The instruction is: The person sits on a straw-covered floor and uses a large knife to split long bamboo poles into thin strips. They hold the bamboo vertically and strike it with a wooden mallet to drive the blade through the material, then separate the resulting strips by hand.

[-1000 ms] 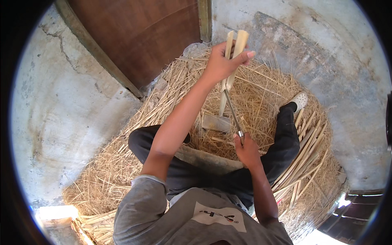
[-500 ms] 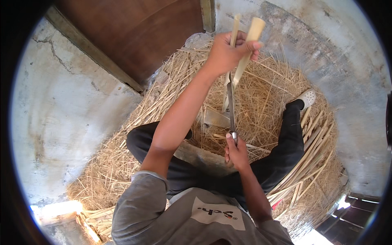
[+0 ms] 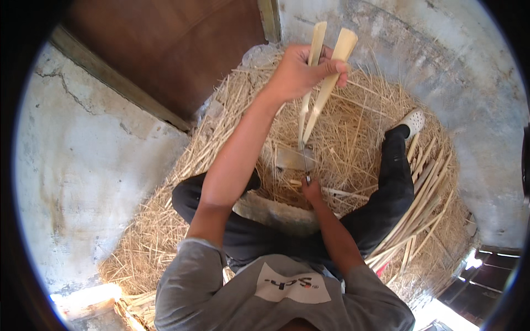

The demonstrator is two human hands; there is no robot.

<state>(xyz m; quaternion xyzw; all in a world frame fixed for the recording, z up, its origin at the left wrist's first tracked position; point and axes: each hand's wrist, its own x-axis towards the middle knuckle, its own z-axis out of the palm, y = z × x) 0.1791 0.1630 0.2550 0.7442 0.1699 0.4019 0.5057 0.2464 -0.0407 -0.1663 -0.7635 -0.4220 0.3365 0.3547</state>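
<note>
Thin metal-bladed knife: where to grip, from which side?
Likely its handle, from the body side. The handle, mostly hidden in the person's right hand, is the near end; the narrow metal blade points away, toward the lower ends of the pale split-wood strips.

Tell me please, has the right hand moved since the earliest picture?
Yes. The right hand has moved leftward and a little upward in the view, coming closer to the block that lies in the straw.

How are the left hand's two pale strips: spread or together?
Spread: the pale strips stand apart at the left hand, converging toward the blade; whether they join there, I cannot tell.
</note>
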